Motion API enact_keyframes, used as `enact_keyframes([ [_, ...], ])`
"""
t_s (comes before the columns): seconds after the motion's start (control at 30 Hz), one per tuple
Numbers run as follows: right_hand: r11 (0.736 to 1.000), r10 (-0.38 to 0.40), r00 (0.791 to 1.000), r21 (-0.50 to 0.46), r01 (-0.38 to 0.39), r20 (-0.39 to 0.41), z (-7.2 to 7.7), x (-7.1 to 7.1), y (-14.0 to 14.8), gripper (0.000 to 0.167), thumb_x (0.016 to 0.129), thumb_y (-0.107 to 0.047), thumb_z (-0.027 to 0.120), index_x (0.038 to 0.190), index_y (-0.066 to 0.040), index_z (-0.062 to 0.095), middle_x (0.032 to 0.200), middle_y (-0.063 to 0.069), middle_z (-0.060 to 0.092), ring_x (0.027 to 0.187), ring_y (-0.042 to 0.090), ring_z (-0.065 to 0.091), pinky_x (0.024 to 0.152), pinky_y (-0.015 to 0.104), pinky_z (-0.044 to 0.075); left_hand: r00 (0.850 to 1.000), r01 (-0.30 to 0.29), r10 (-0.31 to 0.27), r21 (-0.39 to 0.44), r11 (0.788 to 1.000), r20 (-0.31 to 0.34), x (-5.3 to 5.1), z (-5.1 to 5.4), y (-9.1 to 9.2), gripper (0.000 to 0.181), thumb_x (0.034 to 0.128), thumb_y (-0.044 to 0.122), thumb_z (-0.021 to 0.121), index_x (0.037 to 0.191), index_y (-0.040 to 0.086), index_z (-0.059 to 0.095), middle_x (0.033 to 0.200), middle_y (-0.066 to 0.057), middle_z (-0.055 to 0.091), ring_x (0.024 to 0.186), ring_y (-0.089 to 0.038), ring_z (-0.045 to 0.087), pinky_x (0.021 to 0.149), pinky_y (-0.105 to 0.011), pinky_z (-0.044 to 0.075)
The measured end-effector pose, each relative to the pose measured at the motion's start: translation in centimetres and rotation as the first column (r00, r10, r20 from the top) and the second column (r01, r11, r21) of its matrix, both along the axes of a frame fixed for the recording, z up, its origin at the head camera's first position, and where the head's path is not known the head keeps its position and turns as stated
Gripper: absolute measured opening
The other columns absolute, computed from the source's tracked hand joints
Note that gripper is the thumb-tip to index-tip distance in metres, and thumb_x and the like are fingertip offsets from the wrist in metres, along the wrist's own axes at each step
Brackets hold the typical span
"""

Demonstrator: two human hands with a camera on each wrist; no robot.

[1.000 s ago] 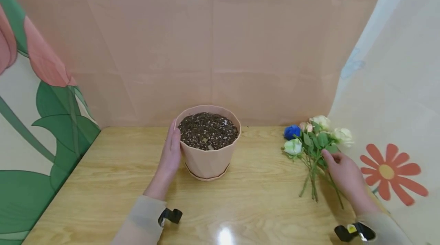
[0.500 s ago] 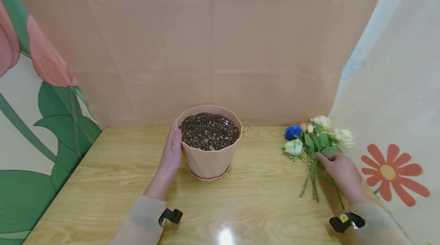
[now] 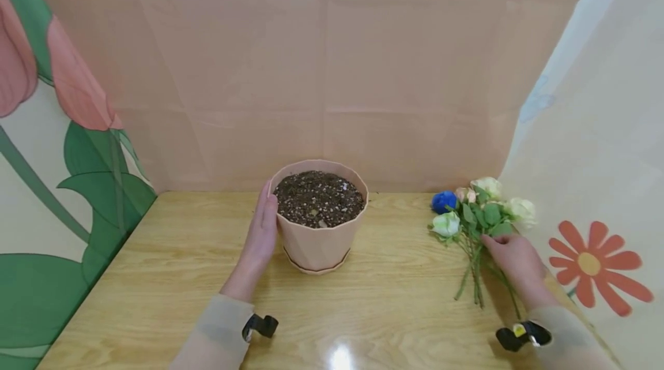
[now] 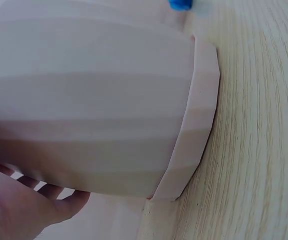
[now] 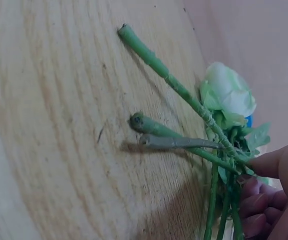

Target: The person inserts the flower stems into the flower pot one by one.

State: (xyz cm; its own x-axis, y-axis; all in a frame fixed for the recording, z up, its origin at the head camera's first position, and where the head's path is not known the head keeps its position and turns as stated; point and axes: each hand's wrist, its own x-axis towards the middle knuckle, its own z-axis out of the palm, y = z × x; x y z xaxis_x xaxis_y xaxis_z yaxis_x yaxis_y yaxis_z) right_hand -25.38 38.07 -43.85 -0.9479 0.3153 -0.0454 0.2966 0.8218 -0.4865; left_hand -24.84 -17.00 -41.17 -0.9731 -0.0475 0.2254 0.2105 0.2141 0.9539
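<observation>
A pink flowerpot filled with dark soil stands upright on its saucer. My left hand rests against the pot's left side, fingers fairly straight; in the left wrist view, that hand touches the pot wall near its rim. At the right lies a bunch of roses: a blue rose, a green-white rose, cream roses and small pinkish blooms. My right hand pinches among their stems, thumb against one stem; which one it grips is partly hidden.
The wooden table ends at a pink backdrop cloth behind the pot. Printed flower cloths hang at both sides. Wrist cameras are strapped to both sleeves.
My right hand has shifted slightly left and lower along the stems, its fingers drawn closer in. The left hand stays on the pot. The view has turned a little to the left.
</observation>
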Motion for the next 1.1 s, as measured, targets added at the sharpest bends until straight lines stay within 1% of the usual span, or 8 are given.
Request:
enact_keyframes([
  [0.1, 1.0, -0.002, 1.0, -0.008, 0.002, -0.012, 0.3, 0.3, 0.0, 0.06, 0.112, -0.056, 0.056, 0.107, -0.001, 0.078, 0.084, 0.006, 0.069, 0.077, 0.027, 0.059, 0.061, 0.041, 0.042, 1.0, 0.001, -0.001, 0.001, 1.0, -0.004, 0.0, 0.0, 0.2, 0.066, 0.1191, 0.056, 0.022, 0.179, 0.031, 0.012, 0.184, 0.001, 0.014, 0.168, -0.03, 0.014, 0.134, -0.06, 0.012],
  [0.33, 0.997, -0.025, 0.999, -0.071, 0.022, -0.046, 0.7, 0.8, -0.2, 0.058, 0.113, -0.051, 0.054, 0.105, 0.001, 0.078, 0.082, 0.007, 0.067, 0.075, 0.026, 0.055, 0.063, 0.038, 0.042, 1.0, -0.001, 0.002, 0.017, 1.0, -0.012, -0.2, -0.1, 0.5, 0.066, 0.1188, 0.056, 0.021, 0.179, 0.031, 0.011, 0.184, 0.002, 0.014, 0.168, -0.029, 0.014, 0.134, -0.059, 0.012],
  [0.5, 0.992, -0.044, 0.995, -0.123, 0.033, -0.086, 1.3, 1.1, -0.6, 0.058, 0.113, -0.05, 0.055, 0.114, 0.003, 0.079, 0.108, 0.021, 0.075, 0.085, 0.028, 0.06, 0.068, 0.037, 0.046, 1.0, -0.018, 0.018, 0.011, 1.0, -0.004, -0.1, 0.0, 0.3, 0.067, 0.1181, 0.058, 0.021, 0.179, 0.032, 0.013, 0.184, 0.002, 0.015, 0.168, -0.03, 0.015, 0.134, -0.06, 0.012],
  [0.6, 0.98, -0.058, 0.994, -0.193, 0.04, -0.088, 1.5, 1.2, -0.9, 0.057, 0.113, -0.05, 0.056, 0.119, 0.003, 0.078, 0.106, 0.021, 0.076, 0.083, 0.027, 0.061, 0.064, 0.036, 0.048, 1.0, -0.021, 0.021, 0.017, 1.0, -0.007, -0.1, 0.1, 0.2, 0.068, 0.118, 0.058, 0.022, 0.179, 0.031, 0.014, 0.184, 0.001, 0.016, 0.168, -0.03, 0.016, 0.134, -0.06, 0.013],
  [0.77, 0.943, -0.074, 0.994, -0.33, 0.044, -0.078, 1.5, 1.5, -1.1, 0.058, 0.114, -0.045, 0.055, 0.131, 0.007, 0.071, 0.082, 0.007, 0.072, 0.067, 0.02, 0.06, 0.052, 0.035, 0.047, 1.0, -0.014, 0.014, 0.017, 1.0, -0.003, 0.0, 0.1, 0.2, 0.069, 0.1173, 0.061, 0.022, 0.179, 0.031, 0.014, 0.184, 0.0, 0.016, 0.168, -0.031, 0.016, 0.134, -0.061, 0.013],
  [0.9, 0.89, -0.063, 0.994, -0.455, 0.015, -0.09, 1.4, 1.8, -1.1, 0.058, 0.117, -0.037, 0.053, 0.146, 0.013, 0.057, 0.091, -0.006, 0.075, 0.066, 0.014, 0.062, 0.054, 0.031, 0.053, 1.0, -0.016, 0.016, 0.018, 1.0, -0.004, -0.1, 0.0, 0.1, 0.068, 0.1174, 0.06, 0.022, 0.179, 0.033, 0.014, 0.184, 0.0, 0.016, 0.168, -0.032, 0.017, 0.133, -0.062, 0.014],
  [0.97, 0.865, -0.056, 0.994, -0.502, 0.001, -0.095, 1.3, 1.9, -1.1, 0.055, 0.118, -0.032, 0.052, 0.146, 0.015, 0.053, 0.097, -0.009, 0.078, 0.066, 0.012, 0.064, 0.055, 0.031, 0.056, 1.0, -0.017, 0.017, 0.023, 1.0, -0.01, -0.1, -0.1, 0.2, 0.067, 0.1177, 0.059, 0.022, 0.179, 0.033, 0.015, 0.183, 0.0, 0.017, 0.167, -0.032, 0.017, 0.133, -0.062, 0.014],
  [1.1, 0.838, -0.048, 0.994, -0.546, -0.013, -0.097, 1.1, 2.0, -1.1, 0.046, 0.119, -0.023, 0.049, 0.143, 0.016, 0.05, 0.101, -0.01, 0.081, 0.07, 0.012, 0.069, 0.061, 0.031, 0.062, 0.999, -0.011, 0.012, 0.03, 0.999, -0.033, -0.3, -0.1, 0.3, 0.065, 0.1187, 0.056, 0.022, 0.179, 0.031, 0.016, 0.183, 0.0, 0.018, 0.167, -0.03, 0.018, 0.134, -0.061, 0.015],
])
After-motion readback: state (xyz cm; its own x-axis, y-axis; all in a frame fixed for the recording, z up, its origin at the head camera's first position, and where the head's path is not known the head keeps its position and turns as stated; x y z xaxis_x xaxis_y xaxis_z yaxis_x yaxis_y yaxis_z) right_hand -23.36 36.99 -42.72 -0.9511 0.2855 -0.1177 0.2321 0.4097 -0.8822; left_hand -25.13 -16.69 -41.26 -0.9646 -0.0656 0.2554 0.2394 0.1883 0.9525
